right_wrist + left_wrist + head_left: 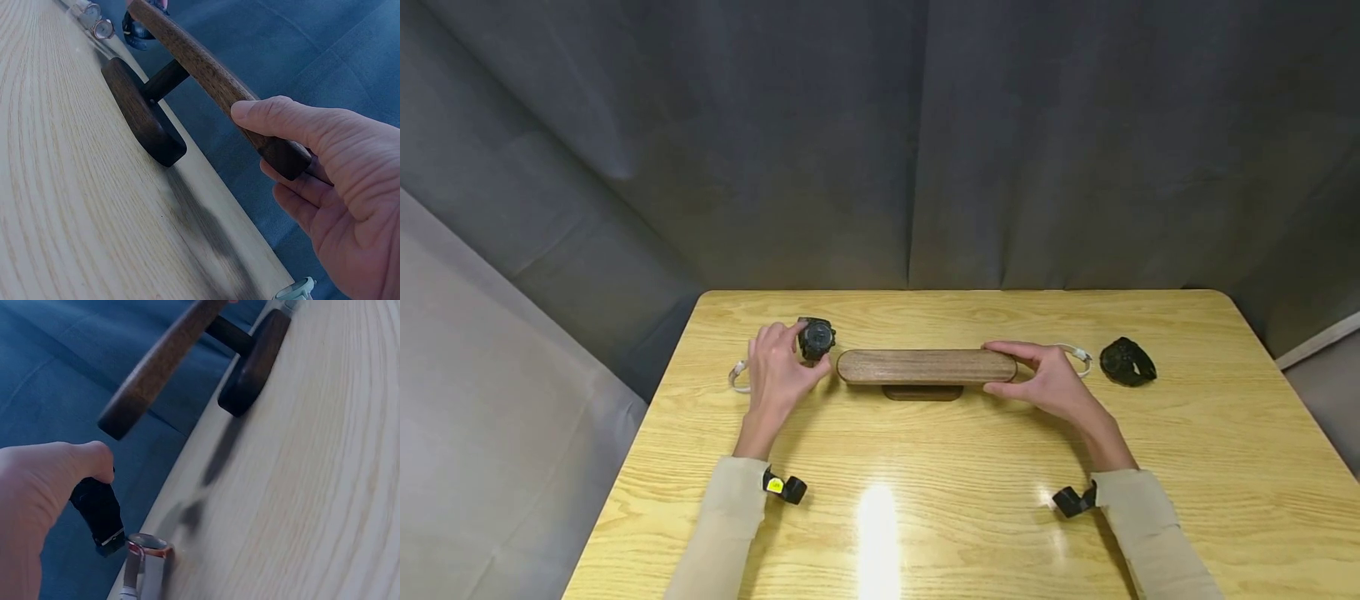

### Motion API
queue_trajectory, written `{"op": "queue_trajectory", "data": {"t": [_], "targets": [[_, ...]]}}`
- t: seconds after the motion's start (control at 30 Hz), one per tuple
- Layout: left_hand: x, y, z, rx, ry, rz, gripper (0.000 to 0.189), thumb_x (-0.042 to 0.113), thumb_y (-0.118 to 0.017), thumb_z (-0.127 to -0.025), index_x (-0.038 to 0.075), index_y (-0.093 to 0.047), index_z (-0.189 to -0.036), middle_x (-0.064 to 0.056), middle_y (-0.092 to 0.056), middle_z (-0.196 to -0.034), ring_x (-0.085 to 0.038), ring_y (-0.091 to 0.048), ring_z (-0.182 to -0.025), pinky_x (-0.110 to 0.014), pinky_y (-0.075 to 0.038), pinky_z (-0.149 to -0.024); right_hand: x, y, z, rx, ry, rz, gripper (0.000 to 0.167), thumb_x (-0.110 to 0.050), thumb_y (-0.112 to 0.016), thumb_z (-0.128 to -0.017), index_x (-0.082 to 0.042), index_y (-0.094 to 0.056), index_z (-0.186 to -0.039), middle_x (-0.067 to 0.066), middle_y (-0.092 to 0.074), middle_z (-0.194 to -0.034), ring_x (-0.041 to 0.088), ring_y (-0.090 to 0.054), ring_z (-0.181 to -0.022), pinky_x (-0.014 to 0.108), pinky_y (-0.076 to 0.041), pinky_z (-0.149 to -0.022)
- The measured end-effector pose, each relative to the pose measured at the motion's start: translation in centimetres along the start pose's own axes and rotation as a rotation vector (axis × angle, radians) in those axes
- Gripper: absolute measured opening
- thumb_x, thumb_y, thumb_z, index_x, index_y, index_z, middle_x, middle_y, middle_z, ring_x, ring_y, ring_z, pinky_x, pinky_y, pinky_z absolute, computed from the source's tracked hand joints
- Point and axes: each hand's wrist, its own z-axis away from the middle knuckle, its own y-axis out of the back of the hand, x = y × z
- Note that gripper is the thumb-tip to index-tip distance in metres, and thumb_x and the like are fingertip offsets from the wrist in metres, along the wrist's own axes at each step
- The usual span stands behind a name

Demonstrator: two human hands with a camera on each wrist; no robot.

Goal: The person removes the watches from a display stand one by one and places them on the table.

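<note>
A wooden T-shaped stand (925, 367) is at the middle of the table, its long bar raised on a post above a dark base (147, 119). My right hand (1048, 379) grips the bar's right end, thumb on one side and fingers on the other, also plain in the right wrist view. To the left of the bar, my left hand (778, 367) pinches a black watch (817, 336) between thumb and fingers. The watch is held above the table, just off the bar's left end. Its strap (100, 512) hangs below my thumb in the left wrist view.
A white-strapped watch (740, 377) lies beside my left hand, partly hidden by it. Another pale watch (1078, 357) lies behind my right hand. Farther right is a black watch (1127, 362) on its side. A dark curtain (917, 167) hangs behind the table.
</note>
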Motion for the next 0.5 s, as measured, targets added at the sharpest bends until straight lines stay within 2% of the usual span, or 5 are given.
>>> {"op": "queue_trajectory", "data": {"t": [0.13,0.5], "targets": [[-0.3,-0.6,-0.2,-0.033,-0.026,-0.051,0.058,0.029,-0.092,-0.071,0.0,-0.075,-0.118,-0.011,-0.064,-0.091,-0.03,-0.055,-0.088,-0.042,-0.038,-0.075,0.0,-0.1,0.0,-0.003,0.004,0.007,0.059,-0.021,-0.092,-0.082,-0.016,-0.071,-0.136,0.007,-0.069,-0.137,0.029,-0.063,-0.128,0.015,-0.053,-0.095],[-0.7,-2.5,-0.8,-0.071,-0.098,-0.181,0.063,0.029,-0.098,-0.068,0.001,-0.075,-0.119,-0.014,-0.069,-0.101,-0.032,-0.058,-0.095,-0.042,-0.042,-0.076,-0.1,0.0,0.2,-0.002,0.001,0.021,0.059,-0.023,-0.092,-0.082,-0.018,-0.071,-0.136,0.005,-0.069,-0.138,0.028,-0.06,-0.133,0.016,-0.05,-0.1]]}}
